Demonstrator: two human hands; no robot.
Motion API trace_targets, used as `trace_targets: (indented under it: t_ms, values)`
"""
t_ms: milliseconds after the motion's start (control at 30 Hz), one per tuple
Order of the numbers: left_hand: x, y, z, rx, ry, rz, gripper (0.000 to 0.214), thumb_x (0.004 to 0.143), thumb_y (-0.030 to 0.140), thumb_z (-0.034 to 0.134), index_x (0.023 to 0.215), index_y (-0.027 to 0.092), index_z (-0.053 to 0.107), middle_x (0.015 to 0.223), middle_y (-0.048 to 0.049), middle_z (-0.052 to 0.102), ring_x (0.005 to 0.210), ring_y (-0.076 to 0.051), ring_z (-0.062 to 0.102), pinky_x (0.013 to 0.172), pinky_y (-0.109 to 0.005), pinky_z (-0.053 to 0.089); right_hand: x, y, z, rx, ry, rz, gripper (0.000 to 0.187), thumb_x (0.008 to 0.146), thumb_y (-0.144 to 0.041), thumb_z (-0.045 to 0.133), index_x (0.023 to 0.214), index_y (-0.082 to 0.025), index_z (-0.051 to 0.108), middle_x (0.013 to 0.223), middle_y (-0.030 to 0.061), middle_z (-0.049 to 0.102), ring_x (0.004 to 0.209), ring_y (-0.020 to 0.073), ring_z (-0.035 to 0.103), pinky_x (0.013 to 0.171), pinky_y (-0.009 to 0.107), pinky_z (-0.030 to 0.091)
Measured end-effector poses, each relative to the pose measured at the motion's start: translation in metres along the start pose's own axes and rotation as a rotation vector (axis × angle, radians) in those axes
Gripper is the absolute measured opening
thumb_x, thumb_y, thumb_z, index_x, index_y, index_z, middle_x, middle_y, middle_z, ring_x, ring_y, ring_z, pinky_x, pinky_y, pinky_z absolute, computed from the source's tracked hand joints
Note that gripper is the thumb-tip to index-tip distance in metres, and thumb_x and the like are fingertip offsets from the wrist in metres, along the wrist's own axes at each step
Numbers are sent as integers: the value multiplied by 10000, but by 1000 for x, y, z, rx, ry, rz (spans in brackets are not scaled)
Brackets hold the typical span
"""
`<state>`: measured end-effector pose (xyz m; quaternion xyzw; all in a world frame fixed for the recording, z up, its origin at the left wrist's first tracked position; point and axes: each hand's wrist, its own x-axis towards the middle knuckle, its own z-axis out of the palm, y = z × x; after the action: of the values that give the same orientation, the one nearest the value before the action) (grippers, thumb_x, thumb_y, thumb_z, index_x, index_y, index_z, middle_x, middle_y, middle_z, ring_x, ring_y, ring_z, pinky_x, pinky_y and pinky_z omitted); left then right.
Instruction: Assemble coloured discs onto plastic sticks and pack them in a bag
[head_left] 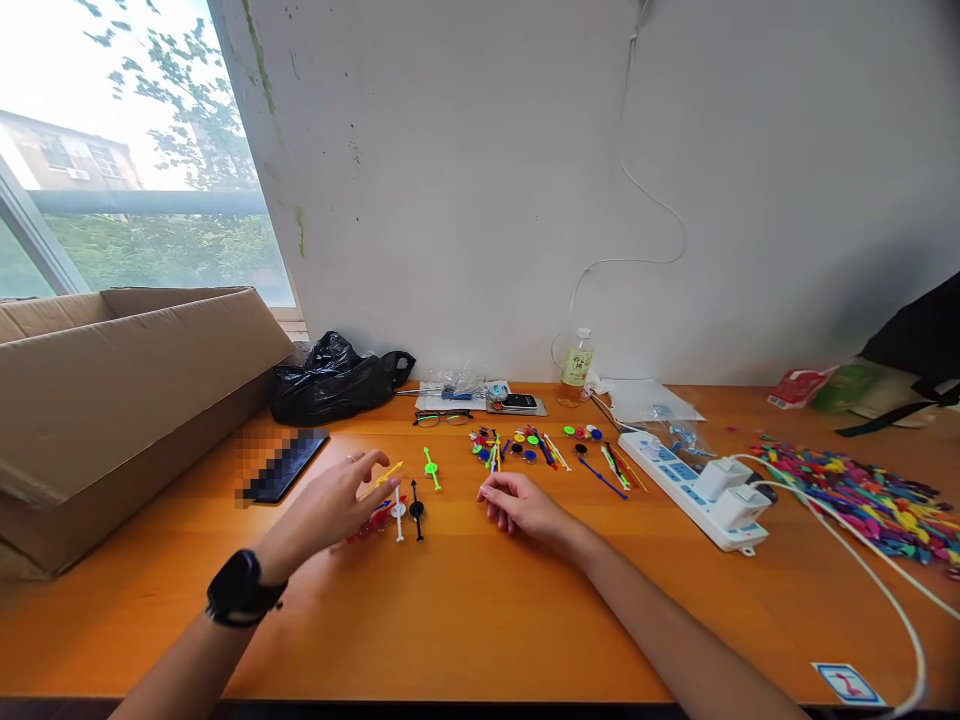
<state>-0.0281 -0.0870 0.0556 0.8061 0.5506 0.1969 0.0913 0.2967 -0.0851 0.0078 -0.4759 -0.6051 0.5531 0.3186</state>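
My left hand (334,505), with a dark watch on its wrist, hovers over a small group of arrow spinners, thumb and fingers apart. A yellow arrow (391,472) shows between thumb and forefinger. Just right of the hand lie a white arrow spinner (399,511) and a black one (417,510). Red and blue pieces (381,517) are partly hidden beneath the hand. A green arrow spinner (430,468) lies farther back. My right hand (525,508) rests near the table's middle, fingers curled together; whatever they pinch is hidden. White arrow sticks (493,455) lie just beyond its fingertips.
Loose colored discs and arrows (529,447) lie behind my right hand. A power strip (690,490) with white cables stands right, beside a heap of colorful pieces (862,490). Left are a cardboard box (135,400), a phone (292,468) and a black bag (334,380). A bottle (576,368) stands behind.
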Motion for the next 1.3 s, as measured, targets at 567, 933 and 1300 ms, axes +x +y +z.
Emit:
trace_targets:
  t_ms: [567, 933, 1300]
  values:
    - [-31, 54, 60, 324, 115, 162, 194, 1019, 226, 453, 1079, 226, 638, 1207, -149, 618, 1107, -340, 595, 894, -481, 513, 2, 10, 2, -74, -25, -62, 484, 856, -656, 652, 897, -175, 610, 694, -24, 580, 558, 101, 475, 520, 240, 340]
    - [-21, 23, 63, 141, 92, 447, 263, 991, 75, 420, 901, 232, 610, 1066, -85, 627, 1101, -294, 640, 993, -475, 541, 3, 12, 3, -76, -28, -75, 463, 872, -634, 667, 885, -173, 625, 704, -15, 592, 590, 114, 468, 557, 245, 339]
    - [43, -28, 8, 145, 200, 301, 274, 1090, 390, 407, 1034, 222, 616, 1170, -90, 572, 760, -187, 631, 755, -353, 538, 1, 13, 12, -495, 102, -251, 231, 969, -386, 600, 891, -183, 679, 782, 6, 652, 709, 150, 557, 633, 248, 379]
